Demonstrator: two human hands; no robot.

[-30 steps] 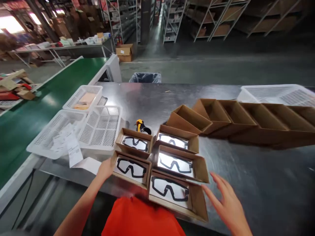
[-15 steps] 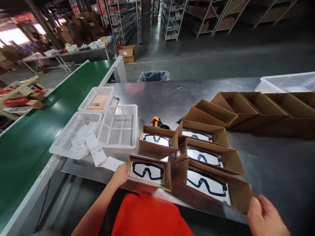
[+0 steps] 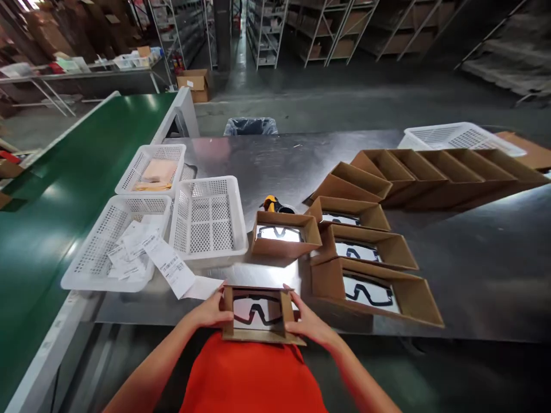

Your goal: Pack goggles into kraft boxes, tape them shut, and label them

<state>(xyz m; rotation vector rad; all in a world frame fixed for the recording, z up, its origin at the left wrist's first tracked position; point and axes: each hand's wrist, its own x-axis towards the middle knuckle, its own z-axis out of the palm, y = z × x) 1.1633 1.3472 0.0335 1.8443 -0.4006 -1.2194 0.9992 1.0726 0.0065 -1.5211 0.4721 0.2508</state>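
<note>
My left hand grips the left end of an open cardboard box at the table's front edge, close to my red top. On the box's right end, my right hand is closed as well, thumb on the flap. Inside lies a white sheet or inner box with a black glasses-frame picture. To the right stand three more open boxes with the same picture inside. Another such box is behind the held one. Slips of printed paper lie left of my left hand.
White plastic baskets stand at the left beside a green conveyor belt. A yellow-and-black tool lies behind the boxes. A row of open brown boxes and a white basket are at the back right.
My right hand has left the nearest box on the right and come to the held box's right end. That box has been drawn towards me. The view has turned right.
</note>
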